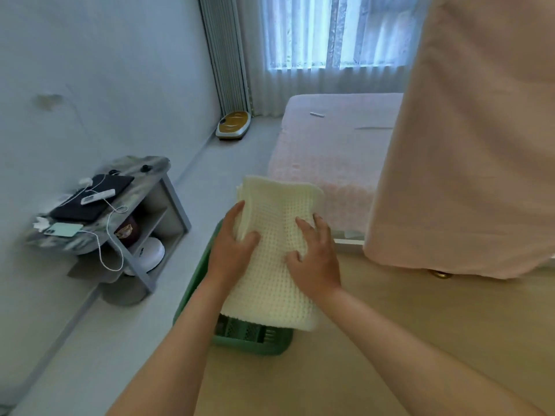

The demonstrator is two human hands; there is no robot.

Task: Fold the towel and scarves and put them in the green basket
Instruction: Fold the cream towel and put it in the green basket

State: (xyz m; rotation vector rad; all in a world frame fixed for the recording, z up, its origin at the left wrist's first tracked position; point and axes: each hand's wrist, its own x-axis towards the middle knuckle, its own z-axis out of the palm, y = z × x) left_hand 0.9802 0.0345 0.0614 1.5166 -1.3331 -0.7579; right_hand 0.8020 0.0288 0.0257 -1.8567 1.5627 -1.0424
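Observation:
A folded cream waffle-weave towel [271, 274] is held over the green basket [255, 343], which stands on the floor and is mostly hidden beneath it. My left hand [232, 244] grips the towel's left edge, thumb on top and fingers curled underneath. My right hand [315, 259] lies on the towel's top right with its fingers bent onto the fabric. A large pink cloth [468, 145] hangs at the right.
A grey side table [144, 175] with a laptop, phone, remote and cables stands against the left wall. A bed with a pink cover [330, 145] lies behind the basket. A gold-topped scale [233, 124] sits by the curtains. Wooden floor at right.

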